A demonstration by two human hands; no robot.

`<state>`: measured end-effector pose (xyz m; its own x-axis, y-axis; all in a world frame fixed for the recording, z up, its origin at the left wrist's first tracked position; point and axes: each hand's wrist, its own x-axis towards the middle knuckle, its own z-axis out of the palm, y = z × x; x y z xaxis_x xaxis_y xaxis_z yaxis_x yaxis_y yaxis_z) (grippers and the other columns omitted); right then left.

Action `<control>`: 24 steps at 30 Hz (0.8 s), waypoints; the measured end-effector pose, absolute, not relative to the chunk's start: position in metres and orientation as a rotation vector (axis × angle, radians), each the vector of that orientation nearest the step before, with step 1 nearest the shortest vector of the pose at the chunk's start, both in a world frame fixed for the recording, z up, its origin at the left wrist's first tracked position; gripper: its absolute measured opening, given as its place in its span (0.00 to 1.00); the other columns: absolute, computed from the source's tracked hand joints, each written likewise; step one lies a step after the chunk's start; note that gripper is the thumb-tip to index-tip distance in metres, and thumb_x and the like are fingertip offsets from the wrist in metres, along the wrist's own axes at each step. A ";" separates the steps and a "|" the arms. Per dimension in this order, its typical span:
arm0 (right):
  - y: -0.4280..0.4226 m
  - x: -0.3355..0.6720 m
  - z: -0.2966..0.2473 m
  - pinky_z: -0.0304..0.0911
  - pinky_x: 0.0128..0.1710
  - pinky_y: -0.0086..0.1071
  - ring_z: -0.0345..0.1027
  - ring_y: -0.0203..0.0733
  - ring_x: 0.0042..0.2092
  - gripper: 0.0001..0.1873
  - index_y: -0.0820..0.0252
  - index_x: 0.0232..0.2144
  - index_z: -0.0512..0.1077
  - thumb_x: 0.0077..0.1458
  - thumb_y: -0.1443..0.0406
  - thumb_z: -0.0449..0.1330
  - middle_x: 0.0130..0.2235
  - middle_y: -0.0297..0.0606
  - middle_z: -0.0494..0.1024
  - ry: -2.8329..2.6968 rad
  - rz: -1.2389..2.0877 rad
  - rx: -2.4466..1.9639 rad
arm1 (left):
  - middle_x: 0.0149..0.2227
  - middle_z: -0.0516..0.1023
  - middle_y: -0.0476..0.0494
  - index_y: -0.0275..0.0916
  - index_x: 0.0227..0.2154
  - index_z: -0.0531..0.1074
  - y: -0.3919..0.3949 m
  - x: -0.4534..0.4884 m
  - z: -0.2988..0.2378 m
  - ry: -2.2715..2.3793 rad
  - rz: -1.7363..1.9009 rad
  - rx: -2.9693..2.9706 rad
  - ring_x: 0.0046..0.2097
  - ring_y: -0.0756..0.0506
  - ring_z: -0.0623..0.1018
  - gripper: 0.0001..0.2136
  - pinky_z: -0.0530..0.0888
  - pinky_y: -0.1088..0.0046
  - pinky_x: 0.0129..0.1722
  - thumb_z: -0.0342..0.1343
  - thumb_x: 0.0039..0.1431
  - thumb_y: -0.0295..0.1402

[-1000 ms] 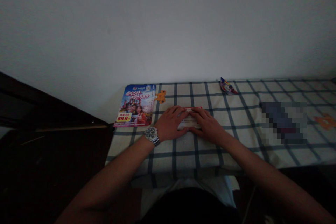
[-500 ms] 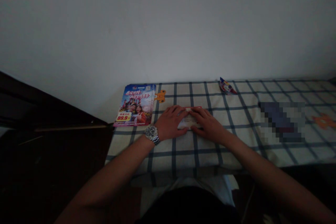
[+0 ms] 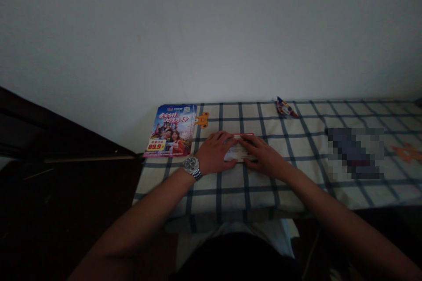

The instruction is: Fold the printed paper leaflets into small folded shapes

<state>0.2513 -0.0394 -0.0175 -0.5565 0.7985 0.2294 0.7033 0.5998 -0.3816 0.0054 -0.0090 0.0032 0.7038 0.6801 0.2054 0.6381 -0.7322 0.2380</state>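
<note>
A small white printed sheet of paper [image 3: 234, 154] with a red far edge lies on the checked cloth in front of me. My left hand [image 3: 216, 153], with a metal watch [image 3: 191, 167] on its wrist, rests over the sheet's left side, fingers stretched out and thumb apart. Opposite it, my right hand [image 3: 263, 156] lies on the right side with its fingers extended. The fingertips of both hands nearly meet at the far edge. Much of the sheet is hidden beneath them, so I cannot tell whether it is folded.
A stack of colourful flyers [image 3: 171, 131] lies at the left end of the checked cloth [image 3: 227, 197]. Toward the wall is a crumpled snack wrapper [image 3: 286, 108]. A blurred-out dark object [image 3: 354, 153] lies to the right. A pale wall [image 3: 211, 35] rises behind.
Both hands stay on the sheet in almost the same pose. The whole view has shifted very slightly; nothing else has visibly moved.
</note>
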 end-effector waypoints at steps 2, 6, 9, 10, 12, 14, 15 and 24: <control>-0.039 0.251 -0.018 0.61 0.65 0.57 0.56 0.59 0.69 0.40 0.54 0.70 0.57 0.57 0.65 0.62 0.68 0.50 0.61 -2.444 0.345 -1.209 | 0.59 0.69 0.39 0.43 0.60 0.67 -0.009 0.006 0.003 1.088 0.431 2.757 0.61 0.34 0.67 0.29 0.64 0.51 0.63 0.62 0.57 0.45; -0.040 0.249 -0.019 0.61 0.65 0.56 0.56 0.58 0.69 0.39 0.56 0.69 0.57 0.57 0.66 0.63 0.68 0.51 0.60 -2.434 0.345 -1.211 | 0.58 0.70 0.39 0.44 0.60 0.66 -0.010 0.010 0.004 1.112 0.467 2.743 0.61 0.35 0.67 0.28 0.65 0.51 0.62 0.60 0.60 0.49; -0.041 0.249 -0.018 0.61 0.65 0.56 0.55 0.59 0.70 0.40 0.58 0.69 0.58 0.57 0.66 0.63 0.68 0.52 0.61 -2.428 0.341 -1.206 | 0.58 0.70 0.39 0.43 0.59 0.66 -0.011 0.011 0.004 1.126 0.476 2.745 0.60 0.35 0.67 0.29 0.65 0.51 0.62 0.61 0.59 0.51; -0.041 0.250 -0.018 0.61 0.65 0.56 0.55 0.59 0.70 0.40 0.57 0.69 0.57 0.57 0.66 0.63 0.69 0.52 0.61 -2.427 0.345 -1.201 | 0.58 0.70 0.39 0.43 0.59 0.66 -0.011 0.012 0.004 1.126 0.476 2.747 0.60 0.35 0.67 0.29 0.65 0.51 0.62 0.61 0.59 0.51; -0.041 0.253 -0.015 0.60 0.66 0.58 0.55 0.59 0.70 0.39 0.56 0.70 0.57 0.58 0.66 0.62 0.69 0.51 0.60 -2.432 0.366 -1.187 | 0.58 0.70 0.39 0.42 0.58 0.67 -0.012 0.012 0.003 1.129 0.478 2.747 0.60 0.35 0.67 0.29 0.65 0.51 0.62 0.60 0.59 0.51; -0.041 0.256 -0.013 0.60 0.66 0.57 0.55 0.57 0.70 0.38 0.54 0.70 0.57 0.59 0.66 0.61 0.70 0.50 0.60 -2.448 0.399 -1.167 | 0.57 0.70 0.39 0.42 0.57 0.68 -0.011 0.012 0.003 1.134 0.479 2.743 0.60 0.34 0.67 0.28 0.65 0.50 0.61 0.61 0.58 0.51; -0.041 0.258 -0.012 0.61 0.66 0.57 0.56 0.57 0.70 0.38 0.54 0.70 0.57 0.60 0.66 0.62 0.70 0.49 0.60 -2.450 0.405 -1.156 | 0.57 0.70 0.39 0.43 0.57 0.68 -0.011 0.011 0.002 1.138 0.479 2.741 0.60 0.34 0.67 0.28 0.65 0.50 0.61 0.62 0.58 0.51; -0.041 0.264 -0.011 0.56 0.68 0.59 0.51 0.56 0.72 0.34 0.56 0.69 0.59 0.62 0.63 0.60 0.70 0.48 0.61 -2.489 0.344 -1.110 | 0.57 0.70 0.39 0.42 0.56 0.68 -0.010 0.011 0.001 1.132 0.478 2.750 0.59 0.34 0.67 0.28 0.65 0.51 0.61 0.62 0.58 0.51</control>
<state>0.2636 -0.0407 -0.0109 -0.6092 0.7523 0.2507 0.6559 0.6558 -0.3738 0.0113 -0.0104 0.0009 0.6685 0.7039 0.2399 0.6628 -0.7103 0.2372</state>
